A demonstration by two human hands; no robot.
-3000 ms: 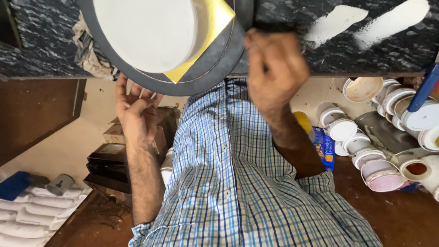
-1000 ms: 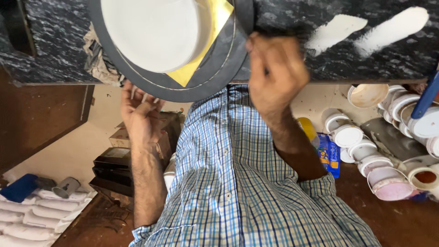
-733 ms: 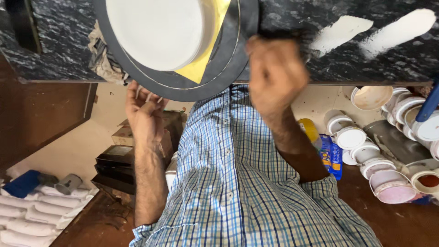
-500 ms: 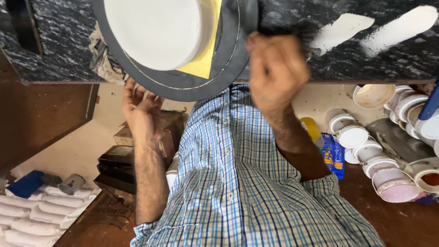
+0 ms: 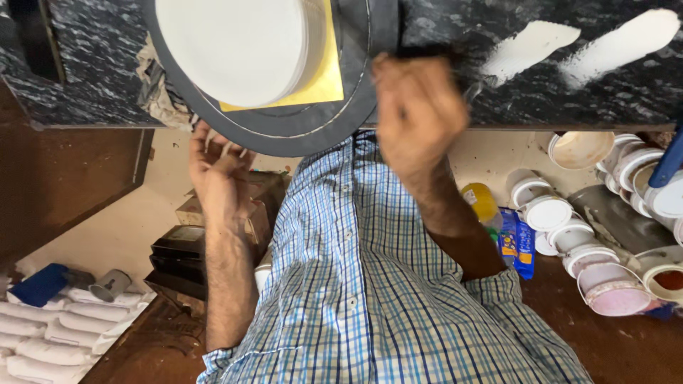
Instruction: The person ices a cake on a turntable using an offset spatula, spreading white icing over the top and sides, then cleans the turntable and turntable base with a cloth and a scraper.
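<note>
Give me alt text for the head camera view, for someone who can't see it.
Seen from above, a person in a checked shirt works on a white round cake standing on a gold square board on a dark round turntable. The left hand touches the turntable's rim; the blurred right hand grips something dark beside it. Plastic tubs sit at right.

A white round cake point(image 5: 238, 46) sits on a gold board point(image 5: 324, 78) atop a dark turntable point(image 5: 299, 131) on the black marbled counter point(image 5: 541, 92). The left hand point(image 5: 217, 171) touches the turntable's rim; the right hand point(image 5: 416, 114), blurred, grips a dark tool.
</note>
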